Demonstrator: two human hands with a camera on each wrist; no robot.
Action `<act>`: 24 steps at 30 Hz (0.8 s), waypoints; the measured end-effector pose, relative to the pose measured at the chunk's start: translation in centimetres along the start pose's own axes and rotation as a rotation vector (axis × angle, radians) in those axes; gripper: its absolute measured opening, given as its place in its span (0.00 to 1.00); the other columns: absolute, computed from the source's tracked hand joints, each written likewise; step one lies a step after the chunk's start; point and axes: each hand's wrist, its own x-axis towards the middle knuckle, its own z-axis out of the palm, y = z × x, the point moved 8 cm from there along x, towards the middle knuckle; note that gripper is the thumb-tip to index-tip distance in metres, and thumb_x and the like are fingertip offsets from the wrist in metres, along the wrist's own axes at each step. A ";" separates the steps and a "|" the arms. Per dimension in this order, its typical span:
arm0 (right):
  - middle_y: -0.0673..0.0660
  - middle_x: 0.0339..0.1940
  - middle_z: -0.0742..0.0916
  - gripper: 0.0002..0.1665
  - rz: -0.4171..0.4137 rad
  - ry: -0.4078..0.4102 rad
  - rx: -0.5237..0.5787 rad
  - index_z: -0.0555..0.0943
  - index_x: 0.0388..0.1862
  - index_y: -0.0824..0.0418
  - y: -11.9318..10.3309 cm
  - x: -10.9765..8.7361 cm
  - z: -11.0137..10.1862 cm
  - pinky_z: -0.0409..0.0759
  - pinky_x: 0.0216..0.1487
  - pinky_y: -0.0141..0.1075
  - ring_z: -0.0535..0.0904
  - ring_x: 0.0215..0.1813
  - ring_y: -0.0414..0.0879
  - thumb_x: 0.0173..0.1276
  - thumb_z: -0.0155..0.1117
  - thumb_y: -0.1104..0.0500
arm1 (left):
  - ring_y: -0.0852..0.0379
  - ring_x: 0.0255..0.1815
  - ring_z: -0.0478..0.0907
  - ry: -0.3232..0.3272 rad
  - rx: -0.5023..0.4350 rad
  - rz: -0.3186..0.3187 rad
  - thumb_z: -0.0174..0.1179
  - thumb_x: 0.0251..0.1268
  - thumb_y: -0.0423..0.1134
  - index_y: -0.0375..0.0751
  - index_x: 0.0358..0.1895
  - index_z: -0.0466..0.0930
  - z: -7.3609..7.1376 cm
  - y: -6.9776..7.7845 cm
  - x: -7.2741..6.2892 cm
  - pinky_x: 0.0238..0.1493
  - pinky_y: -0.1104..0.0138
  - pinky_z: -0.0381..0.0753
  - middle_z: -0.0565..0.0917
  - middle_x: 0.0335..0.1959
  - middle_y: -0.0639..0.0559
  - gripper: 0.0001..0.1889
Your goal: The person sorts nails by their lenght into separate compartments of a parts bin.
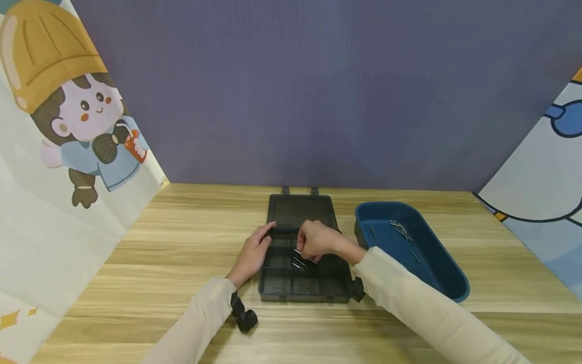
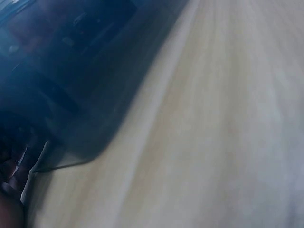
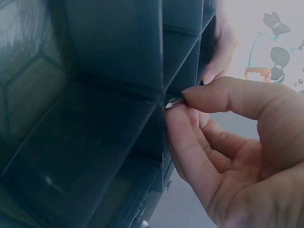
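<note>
A dark translucent compartment box (image 1: 276, 278) lies on the table with its lid (image 1: 300, 210) laid back. Over the middle compartments, my right hand (image 1: 318, 240) pinches a thin metal pin (image 3: 174, 102) between thumb and index finger. Below those fingers, a few similar pins (image 1: 297, 264) lie in a compartment. My left hand (image 1: 251, 255) rests along the box's left side, its fingers extended near the hinge and its thumb at the rim. The left wrist view is blurred and shows a corner of the box (image 2: 95, 109), with a sliver of the hand at its lower left.
To the right of the box stands a blue tray (image 1: 443, 258) holding several metal pins (image 1: 400, 230). Both rest on a wood-grain table (image 1: 195, 227). A grey-purple panel (image 1: 291, 91) rises behind, with cartoon-printed sheets (image 1: 91, 131) at the sides.
</note>
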 end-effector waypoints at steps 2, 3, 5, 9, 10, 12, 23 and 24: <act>0.53 0.22 0.83 0.06 0.006 0.002 0.001 0.81 0.23 0.61 0.0 0.0 0.0 0.82 0.22 0.34 0.80 0.18 0.42 0.53 0.65 0.70 | 0.42 0.68 0.67 0.001 0.000 -0.001 0.44 0.69 0.27 0.32 0.65 0.69 0.0 -0.1 0.0 0.68 0.49 0.63 0.76 0.61 0.39 0.21; 0.53 0.22 0.83 0.06 0.007 0.004 0.001 0.81 0.23 0.61 0.0 0.0 0.0 0.82 0.23 0.34 0.80 0.19 0.43 0.53 0.65 0.71 | 0.42 0.68 0.67 0.000 0.000 -0.002 0.44 0.69 0.28 0.32 0.65 0.69 0.0 -0.1 0.0 0.68 0.49 0.63 0.75 0.61 0.39 0.21; 0.53 0.22 0.83 0.06 0.007 0.003 0.005 0.81 0.24 0.61 0.0 0.0 0.0 0.82 0.23 0.34 0.81 0.19 0.43 0.53 0.65 0.70 | 0.42 0.68 0.66 -0.006 -0.002 -0.010 0.44 0.70 0.28 0.32 0.65 0.69 0.0 -0.2 0.0 0.68 0.49 0.63 0.75 0.62 0.39 0.21; 0.52 0.22 0.83 0.04 0.011 0.002 0.000 0.82 0.25 0.62 0.1 0.1 0.0 0.82 0.23 0.33 0.81 0.20 0.43 0.52 0.64 0.70 | 0.42 0.69 0.65 -0.016 -0.007 -0.015 0.44 0.71 0.28 0.32 0.66 0.68 0.1 -0.2 0.0 0.68 0.48 0.63 0.74 0.63 0.39 0.21; 0.52 0.21 0.83 0.04 0.013 0.001 -0.001 0.82 0.25 0.62 0.1 0.2 0.0 0.81 0.23 0.33 0.81 0.20 0.43 0.52 0.64 0.70 | 0.42 0.69 0.65 -0.017 -0.007 -0.014 0.44 0.71 0.28 0.32 0.66 0.68 0.1 -0.2 0.0 0.68 0.48 0.63 0.74 0.63 0.39 0.21; 0.52 0.21 0.83 0.04 0.015 0.002 -0.005 0.82 0.25 0.62 0.1 0.2 -0.1 0.81 0.22 0.32 0.81 0.20 0.43 0.52 0.64 0.70 | 0.42 0.69 0.65 -0.018 -0.007 -0.011 0.44 0.71 0.28 0.32 0.66 0.68 0.0 -0.2 0.1 0.68 0.48 0.63 0.74 0.63 0.39 0.21; 0.53 0.23 0.83 0.06 -0.008 -0.001 -0.027 0.81 0.25 0.62 0.3 -0.9 -1.7 0.83 0.26 0.36 0.81 0.20 0.42 0.53 0.62 0.71 | 0.42 0.69 0.65 -0.021 -0.005 -0.003 0.44 0.70 0.28 0.32 0.66 0.68 0.1 -0.1 0.0 0.68 0.48 0.63 0.74 0.63 0.39 0.21; 0.54 0.23 0.83 0.06 -0.010 -0.002 -0.031 0.81 0.26 0.62 0.4 -1.1 -2.0 0.84 0.27 0.37 0.81 0.20 0.43 0.54 0.62 0.71 | 0.42 0.69 0.65 -0.019 -0.005 -0.002 0.44 0.70 0.28 0.32 0.65 0.68 0.1 -0.1 0.0 0.68 0.48 0.63 0.74 0.63 0.39 0.21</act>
